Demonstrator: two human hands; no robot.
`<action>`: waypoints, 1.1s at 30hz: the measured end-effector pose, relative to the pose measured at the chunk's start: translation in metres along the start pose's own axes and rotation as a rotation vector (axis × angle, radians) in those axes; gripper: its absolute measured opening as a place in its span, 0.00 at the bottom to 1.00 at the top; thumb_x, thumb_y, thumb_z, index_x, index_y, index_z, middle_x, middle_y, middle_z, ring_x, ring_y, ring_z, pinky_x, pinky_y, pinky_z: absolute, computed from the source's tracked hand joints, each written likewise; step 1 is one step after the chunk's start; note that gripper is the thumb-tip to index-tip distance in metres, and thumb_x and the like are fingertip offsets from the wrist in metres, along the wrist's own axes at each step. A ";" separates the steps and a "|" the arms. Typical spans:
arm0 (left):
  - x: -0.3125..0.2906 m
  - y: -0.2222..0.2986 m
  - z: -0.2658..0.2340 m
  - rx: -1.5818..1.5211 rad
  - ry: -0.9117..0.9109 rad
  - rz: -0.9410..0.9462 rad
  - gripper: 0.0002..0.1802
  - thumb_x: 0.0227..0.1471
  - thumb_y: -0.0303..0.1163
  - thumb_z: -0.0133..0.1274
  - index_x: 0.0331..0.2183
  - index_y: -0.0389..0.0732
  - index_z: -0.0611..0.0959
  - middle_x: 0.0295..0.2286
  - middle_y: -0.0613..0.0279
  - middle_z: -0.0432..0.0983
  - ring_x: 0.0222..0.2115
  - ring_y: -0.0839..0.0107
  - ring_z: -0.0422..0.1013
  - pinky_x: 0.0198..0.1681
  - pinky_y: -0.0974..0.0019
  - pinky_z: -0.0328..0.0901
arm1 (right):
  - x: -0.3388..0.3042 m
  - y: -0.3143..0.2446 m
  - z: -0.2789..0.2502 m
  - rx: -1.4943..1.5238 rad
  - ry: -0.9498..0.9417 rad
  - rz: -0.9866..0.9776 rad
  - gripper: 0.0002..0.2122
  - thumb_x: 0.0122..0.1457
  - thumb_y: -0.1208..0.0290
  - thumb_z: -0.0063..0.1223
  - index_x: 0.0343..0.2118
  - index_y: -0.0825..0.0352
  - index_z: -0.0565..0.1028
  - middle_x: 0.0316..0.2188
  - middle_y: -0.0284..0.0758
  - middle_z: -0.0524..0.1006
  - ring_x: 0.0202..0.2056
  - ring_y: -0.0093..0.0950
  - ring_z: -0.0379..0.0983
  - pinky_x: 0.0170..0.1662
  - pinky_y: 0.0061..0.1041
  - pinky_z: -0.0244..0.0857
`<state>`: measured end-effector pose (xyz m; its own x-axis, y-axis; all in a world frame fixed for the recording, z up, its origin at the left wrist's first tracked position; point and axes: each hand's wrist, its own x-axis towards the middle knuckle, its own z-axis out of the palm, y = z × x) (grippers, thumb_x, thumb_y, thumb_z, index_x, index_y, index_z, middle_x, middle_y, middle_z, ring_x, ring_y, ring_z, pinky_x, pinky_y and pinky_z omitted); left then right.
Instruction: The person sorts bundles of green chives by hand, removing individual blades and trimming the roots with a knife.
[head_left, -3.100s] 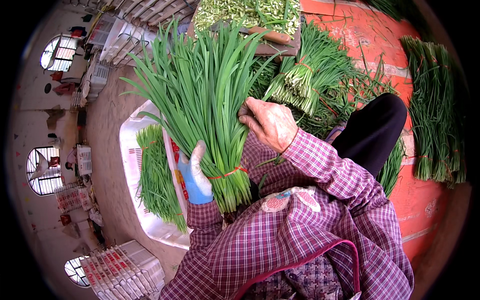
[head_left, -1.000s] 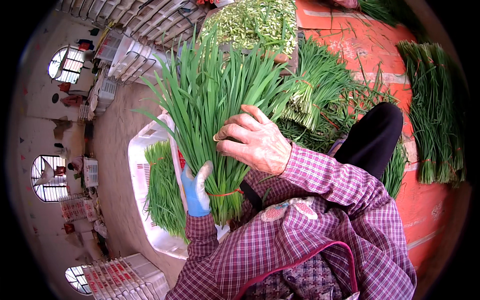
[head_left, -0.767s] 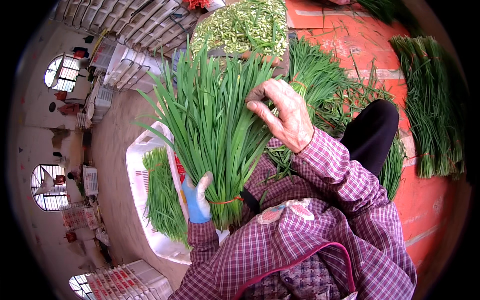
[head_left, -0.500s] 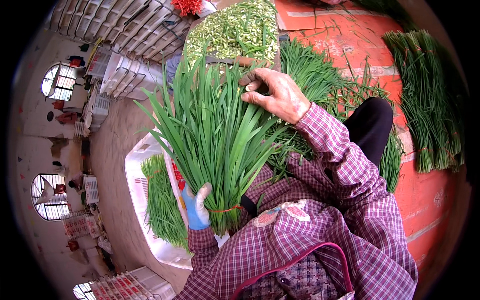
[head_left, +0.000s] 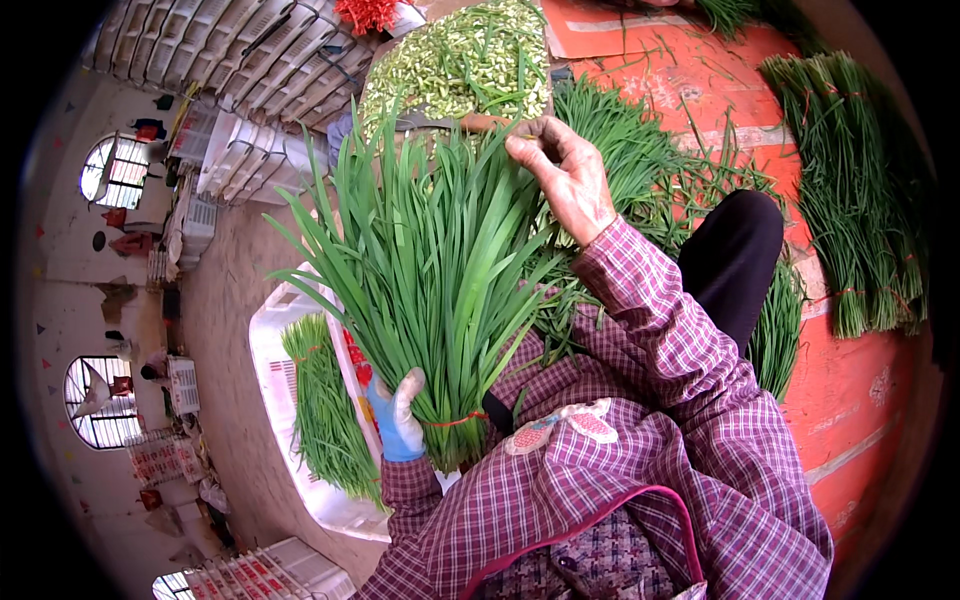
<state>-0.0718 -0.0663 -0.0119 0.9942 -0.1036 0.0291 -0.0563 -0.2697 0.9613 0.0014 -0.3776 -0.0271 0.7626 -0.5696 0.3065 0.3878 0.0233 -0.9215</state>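
Observation:
My left hand, in a blue and white glove, is closed round the lower end of a bunch of garlic chives, held upright in front of me. A red band ties the bunch near its cut ends. At the upper right of the leaves is my bare right hand, thumb and fingers pinched together by the leaf tips; whatever is between them is too small to make out. Just beyond the tips lies a knife with a wooden handle, beside a heap of chopped pale green stalk pieces.
A white crate on my left holds a tied chive bunch. Loose chives lie on the orange sheet to my right, with tied bunches farther right. Stacked white crates stand at the far left.
My right hand has shifted slightly upward and turned, its fingers drawing closer together at the leaf tips. My left hand keeps its hold on the bunch.

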 end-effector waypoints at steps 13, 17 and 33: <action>-0.006 -0.053 -0.025 -0.050 0.063 -0.196 0.34 0.50 0.35 0.56 0.55 0.34 0.64 0.44 0.56 0.71 0.41 0.69 0.72 0.46 0.68 0.68 | -0.038 -0.034 0.025 -0.637 -0.483 -0.776 0.08 0.50 0.65 0.58 0.30 0.59 0.72 0.26 0.29 0.70 0.37 0.30 0.68 0.55 0.41 0.58; -0.008 -0.011 -0.003 -0.040 0.063 -0.037 0.31 0.51 0.35 0.54 0.54 0.34 0.65 0.44 0.57 0.71 0.41 0.69 0.71 0.46 0.68 0.68 | -0.057 -0.005 0.007 -0.720 -0.545 -0.636 0.09 0.50 0.63 0.58 0.30 0.59 0.72 0.26 0.29 0.70 0.38 0.31 0.68 0.56 0.44 0.56; -0.001 -0.019 0.000 -0.122 -0.009 -0.168 0.27 0.48 0.30 0.54 0.50 0.31 0.70 0.43 0.57 0.73 0.40 0.69 0.71 0.47 0.66 0.66 | -0.068 -0.042 0.042 -0.669 -0.559 -0.844 0.10 0.45 0.68 0.55 0.33 0.57 0.73 0.36 0.27 0.72 0.46 0.28 0.68 0.59 0.45 0.56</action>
<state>-0.0717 -0.0608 -0.0306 0.9878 -0.0753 -0.1360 0.1221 -0.1659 0.9786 -0.0450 -0.3055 0.0009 0.5815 0.2358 0.7787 0.6525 -0.7069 -0.2732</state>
